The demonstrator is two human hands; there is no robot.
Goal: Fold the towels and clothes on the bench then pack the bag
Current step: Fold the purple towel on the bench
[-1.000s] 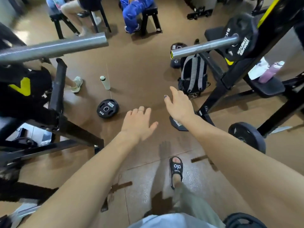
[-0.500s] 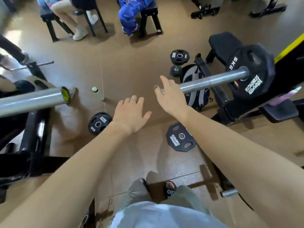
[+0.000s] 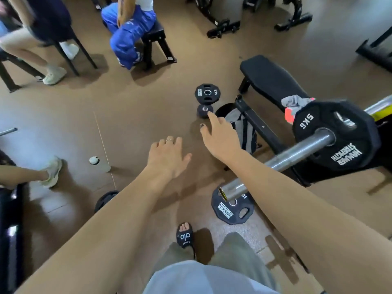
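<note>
A black padded bench (image 3: 269, 78) stands at the right, with a crumpled grey and orange cloth (image 3: 294, 102) lying on its near end. A grey and black striped backpack (image 3: 244, 128) leans on the floor against the bench frame. My right hand (image 3: 220, 137) is stretched forward in the air with straight fingers, just in front of the backpack, holding nothing. My left hand (image 3: 167, 155) reaches out beside it, fingers relaxed and empty. Part of the cloth is hidden behind a weight plate.
A barbell (image 3: 284, 160) with a 5 kg plate (image 3: 337, 134) crosses at the right, under my right forearm. Loose plates (image 3: 232, 209) and a small dumbbell (image 3: 204, 110) lie on the brown floor. A white bottle (image 3: 98, 163) lies left. People sit on stools (image 3: 152, 37) ahead.
The view has swung and moved forward: the bench and cloth have come into sight, the barbell now passes lower right, and both open hands stay stretched ahead.
</note>
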